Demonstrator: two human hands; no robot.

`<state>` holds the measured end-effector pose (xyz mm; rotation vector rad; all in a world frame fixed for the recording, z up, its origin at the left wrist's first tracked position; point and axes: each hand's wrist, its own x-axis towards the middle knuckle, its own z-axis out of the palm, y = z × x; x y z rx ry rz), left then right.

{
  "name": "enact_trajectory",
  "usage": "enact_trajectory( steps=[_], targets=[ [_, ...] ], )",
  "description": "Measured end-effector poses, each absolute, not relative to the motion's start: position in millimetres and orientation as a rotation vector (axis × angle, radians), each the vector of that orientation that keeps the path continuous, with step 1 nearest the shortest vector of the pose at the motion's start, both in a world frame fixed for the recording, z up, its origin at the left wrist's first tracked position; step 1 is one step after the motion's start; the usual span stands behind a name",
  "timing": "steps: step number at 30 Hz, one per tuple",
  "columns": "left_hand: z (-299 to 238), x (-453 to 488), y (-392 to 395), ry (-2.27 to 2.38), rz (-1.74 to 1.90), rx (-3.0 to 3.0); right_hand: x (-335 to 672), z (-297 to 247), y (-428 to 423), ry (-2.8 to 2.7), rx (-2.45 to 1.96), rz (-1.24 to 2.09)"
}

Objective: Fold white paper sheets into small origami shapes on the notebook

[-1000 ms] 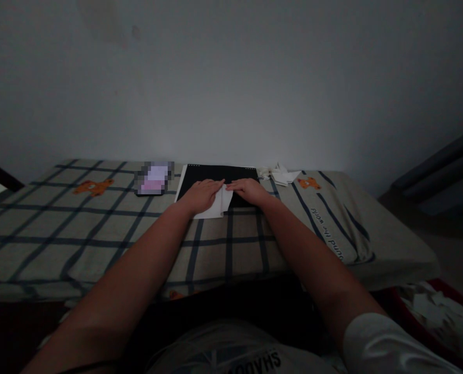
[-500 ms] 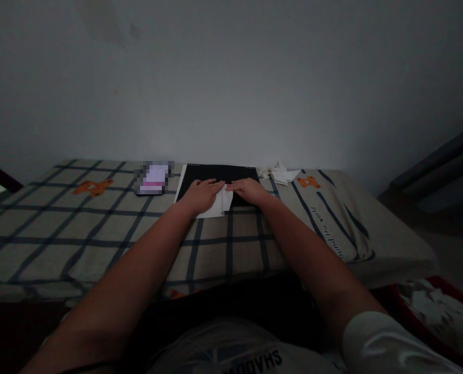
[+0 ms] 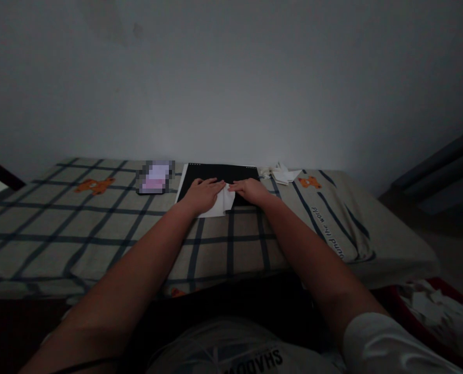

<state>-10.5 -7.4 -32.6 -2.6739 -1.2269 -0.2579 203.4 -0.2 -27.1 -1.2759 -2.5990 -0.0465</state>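
Observation:
A folded sheet of white paper (image 3: 217, 208) lies at the front of a black pad (image 3: 223, 171), its near edge reaching over the patterned cloth. My left hand (image 3: 206, 195) rests flat on the paper's left part, fingers stretched to the right. From the other side, my right hand (image 3: 252, 190) has its fingers close together on the paper's upper right edge, near my left fingertips. A fold line runs down the paper between the hands. My palms hide the upper part of the sheet.
Left of the pad lies a phone (image 3: 155, 177) with a blurred screen. Folded white paper pieces (image 3: 281, 174) sit to the right. Checked cloth (image 3: 110, 223) covers the surface, against a grey wall (image 3: 231, 83). A red bin (image 3: 437, 306) with paper scraps stands at lower right.
The view has shifted very slightly. Both hands stay on the paper in nearly the same place, my right fingertips a touch farther right along its edge.

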Motion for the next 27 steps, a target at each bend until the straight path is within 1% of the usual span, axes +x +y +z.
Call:
enact_trajectory(
  steps=[7,13,27],
  targets=[
    [-33,-12,-9,-1.203,-0.311,-2.638,205,-29,4,-2.520,-1.088,-0.077],
    [-27,-12,-6,-1.161,-0.380,-2.610,202,-26,1,-2.534,-1.168,-0.099],
    [-25,-15,-4,-1.244,-0.292,-2.656,201,-25,-3,-2.546,-1.203,-0.109]
  ],
)
